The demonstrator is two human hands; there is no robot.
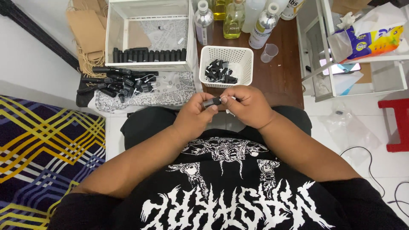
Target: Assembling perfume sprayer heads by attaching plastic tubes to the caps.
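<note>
I can't make out much of the small black cylindrical sprayer piece: the fingers cover both its ends, and a thin white tube shows only below my right hand. My left hand is clenched around the left end of that black piece, thumb and fingertips pinching it. My right hand pinches the other end, fingers curled in tight. The piece sits between both hands, just above my lap, at the near edge of the dark brown wooden table.

Right behind my knuckles stands the white perforated plastic basket of black caps, close. To its left a heap of black slim spray bottles lies on a patterned cloth, well apart from my hands. Clear bottles at the table's far edge are cut off by the frame.
</note>
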